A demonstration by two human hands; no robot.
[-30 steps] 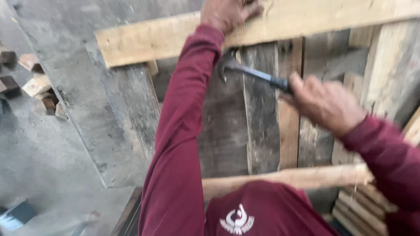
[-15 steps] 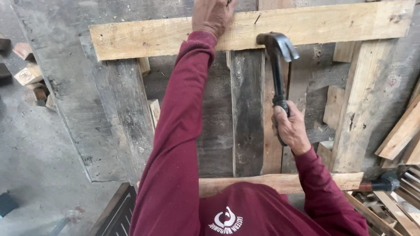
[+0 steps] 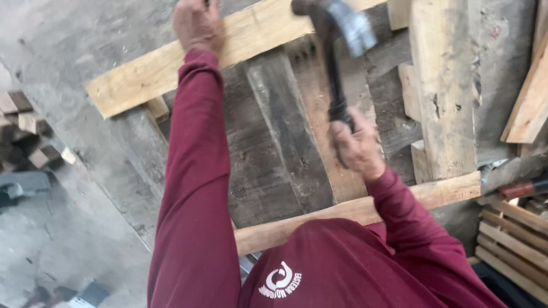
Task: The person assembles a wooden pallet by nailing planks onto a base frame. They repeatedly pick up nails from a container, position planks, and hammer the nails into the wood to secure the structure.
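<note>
We see our right hand point(image 3: 357, 145) gripping a hammer point(image 3: 337, 51), head raised | our left hand point(image 3: 197, 23) pressed on the pale top plank point(image 3: 142, 77) | pallet frame point(image 3: 439, 85) on concrete | wood offcuts point(image 3: 25, 131) at left

Claw hammer point(image 3: 337, 51): dark metal head, blurred, at top centre of frame, dark handle running down to centre-right, roughly upright and tilted slightly, lower handle gripped in a closed fist. Head sits over the top plank's right part; cannot tell if touching. Top plank point(image 3: 245, 45): pale, fresh wood, long, laid diagonally from left-middle up toward top right, across darker weathered boards. Pressed flat under a palm at upper left-centre of frame.
</note>
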